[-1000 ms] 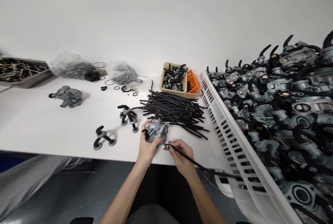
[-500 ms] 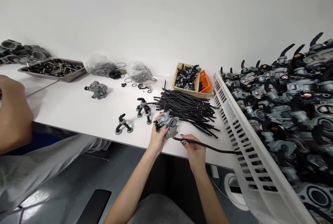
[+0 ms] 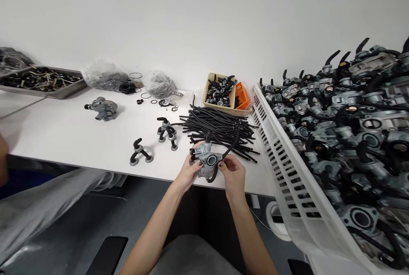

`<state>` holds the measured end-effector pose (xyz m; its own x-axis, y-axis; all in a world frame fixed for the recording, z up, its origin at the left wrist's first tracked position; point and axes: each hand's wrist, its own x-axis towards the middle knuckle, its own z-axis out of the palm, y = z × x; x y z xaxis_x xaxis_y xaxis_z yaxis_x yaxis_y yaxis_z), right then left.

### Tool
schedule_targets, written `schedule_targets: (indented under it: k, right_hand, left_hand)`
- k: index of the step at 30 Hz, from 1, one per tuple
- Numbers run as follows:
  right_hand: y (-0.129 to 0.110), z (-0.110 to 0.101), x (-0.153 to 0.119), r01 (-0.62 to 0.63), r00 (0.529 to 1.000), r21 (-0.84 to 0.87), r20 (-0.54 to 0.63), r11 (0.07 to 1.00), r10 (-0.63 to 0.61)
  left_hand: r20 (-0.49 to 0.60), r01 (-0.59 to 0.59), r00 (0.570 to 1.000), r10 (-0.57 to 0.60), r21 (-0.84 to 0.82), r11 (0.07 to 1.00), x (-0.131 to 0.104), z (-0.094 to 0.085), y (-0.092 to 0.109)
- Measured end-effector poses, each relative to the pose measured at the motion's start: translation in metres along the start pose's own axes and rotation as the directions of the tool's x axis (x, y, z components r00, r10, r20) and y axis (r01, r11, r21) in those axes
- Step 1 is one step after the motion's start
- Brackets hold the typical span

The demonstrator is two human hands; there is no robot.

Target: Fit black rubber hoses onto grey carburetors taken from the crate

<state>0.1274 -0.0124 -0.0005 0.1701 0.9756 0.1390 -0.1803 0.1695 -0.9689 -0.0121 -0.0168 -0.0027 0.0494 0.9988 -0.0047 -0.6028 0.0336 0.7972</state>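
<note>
Angling inward, forearms (image 3: 156, 224) outstretched | left hand (image 3: 188, 172) clasping carburetor (image 3: 202, 152) | right hand (image 3: 234, 176) pinching black hose (image 3: 230, 148) beside it

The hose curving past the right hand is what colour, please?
The hose is black, seen best in the head view.

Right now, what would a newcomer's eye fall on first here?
Probably the heap of metal parts in the slatted white crate at right, then the pile of black hoses just left of it. Nearer the wearer, the left hand grips one metal body while the right hand holds a bent black hose at its side.
</note>
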Motion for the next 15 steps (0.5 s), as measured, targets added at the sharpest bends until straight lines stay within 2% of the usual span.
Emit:
schedule_targets:
  k: [3,6,8,12,15]
  right_hand:
    - [0.0009,-0.0011,-0.001,-0.017,1.0,-0.01,-0.019,1.0,0.017]
    - [0.0018,-0.003,-0.0023,0.01,0.997,-0.031,-0.077,0.999,-0.012]
    - [0.0022,-0.0039,-0.0039,0.03,0.997,-0.068,-0.065,0.997,-0.035]
    - [0.0028,-0.0053,-0.0079,0.035,0.997,-0.056,0.075,0.998,-0.031]
    - [0.0015,-0.0066,-0.0093,0.008,0.976,-0.022,0.219,1.0,-0.003]
  left_hand:
    - [0.004,0.018,1.0,-0.018,0.009,1.0,-0.0004,-0.0001,0.0026]
    - [0.005,0.03,1.0,-0.03,0.007,1.0,0.0002,-0.002,0.0016]
    - [0.003,0.037,0.999,-0.037,-0.001,0.999,0.0006,-0.0038,-0.0001]
    - [0.001,0.079,0.997,-0.079,-0.028,0.996,0.0003,-0.005,-0.0002]
    - [-0.012,0.124,0.992,-0.124,-0.051,0.991,-0.0009,-0.0021,0.0039]
